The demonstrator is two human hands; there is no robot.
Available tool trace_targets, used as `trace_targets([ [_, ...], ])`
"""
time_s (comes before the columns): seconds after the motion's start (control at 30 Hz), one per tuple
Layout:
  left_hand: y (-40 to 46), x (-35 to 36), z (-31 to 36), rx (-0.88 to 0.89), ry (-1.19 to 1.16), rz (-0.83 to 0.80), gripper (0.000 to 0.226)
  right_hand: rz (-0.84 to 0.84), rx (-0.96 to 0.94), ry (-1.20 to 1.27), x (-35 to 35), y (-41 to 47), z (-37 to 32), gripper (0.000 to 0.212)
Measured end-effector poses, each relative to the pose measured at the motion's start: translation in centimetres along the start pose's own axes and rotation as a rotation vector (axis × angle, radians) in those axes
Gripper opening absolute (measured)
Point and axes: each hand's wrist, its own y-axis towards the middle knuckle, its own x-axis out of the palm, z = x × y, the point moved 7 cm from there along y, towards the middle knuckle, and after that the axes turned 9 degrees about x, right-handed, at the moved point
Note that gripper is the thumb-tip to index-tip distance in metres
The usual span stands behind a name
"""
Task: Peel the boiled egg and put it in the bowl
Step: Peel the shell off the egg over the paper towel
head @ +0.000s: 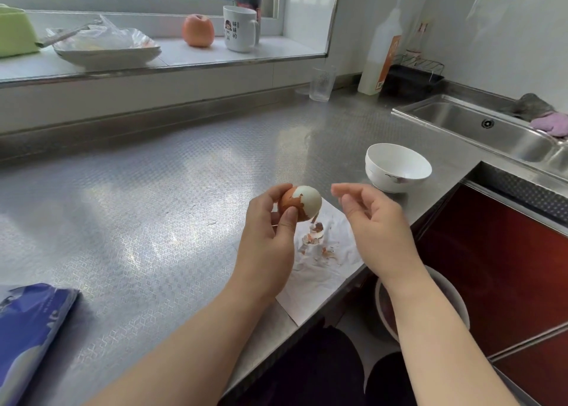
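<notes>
My left hand (270,230) grips a boiled egg (302,203) above the counter. Brown shell covers the egg's left half, and its right half shows bare white. My right hand (368,215) hovers just right of the egg with relaxed fingers, holding nothing that I can see. A shell fragment seems to hang or fall just below the egg. Under the hands lies a white paper napkin (319,270) with several brown shell bits (316,236) on it. A white bowl (398,167) stands empty on the counter behind my right hand.
The steel counter (153,206) runs left; a blue packet (27,329) lies at its near left. A sink (491,129) is at the right, a clear glass (322,83) and a white bottle (381,52) behind. The window sill holds a mug (240,29), an apple (198,30) and a plate (107,53).
</notes>
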Motion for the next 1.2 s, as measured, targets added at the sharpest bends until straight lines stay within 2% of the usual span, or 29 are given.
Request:
trace_targets([
  [0.1,-0.1,0.4,0.4,0.013,-0.058,-0.03,0.036,-0.202,-0.032,0.099,2.2,0.3,-0.6,0.025],
  [0.13,-0.1,0.4,0.6,0.015,-0.072,-0.031,0.035,-0.224,-0.034,0.116,2.6,0.4,-0.5,0.026],
  [0.27,0.0,0.3,0.3,-0.011,-0.099,-0.051,0.034,-0.238,0.046,0.291,2.8,0.7,0.2,0.024],
  [0.43,-0.1,0.8,-0.1,-0.086,-0.178,-0.122,0.051,-0.279,0.13,0.429,2.7,0.9,0.8,0.021],
  [0.57,0.0,0.7,0.0,-0.06,-0.167,-0.109,0.042,-0.268,0.158,0.473,2.6,1.1,1.3,0.017],
  [0.63,0.0,0.7,0.1,-0.051,-0.176,-0.1,0.038,-0.214,0.147,0.424,2.5,1.2,1.5,0.013],
  [0.8,0.0,0.7,-0.1,-0.047,-0.156,-0.074,0.033,-0.054,0.056,0.088,2.4,1.2,1.3,0.013],
  [0.9,0.3,0.0,-0.6,-0.078,-0.147,-0.019,0.03,0.007,0.076,0.083,1.7,1.1,1.4,0.017],
  [0.97,0.6,-0.5,-0.9,-0.085,-0.143,0.017,0.03,-0.024,0.088,0.087,1.5,0.9,1.5,0.017],
  [1.1,0.3,-0.5,-0.6,-0.052,-0.093,0.03,0.037,-0.22,0.035,-0.161,2.4,0.2,1.7,0.017],
  [1.2,0.1,-0.5,-0.5,-0.025,-0.038,0.04,0.041,-0.146,-0.01,-0.227,1.5,0.0,1.1,0.022],
])
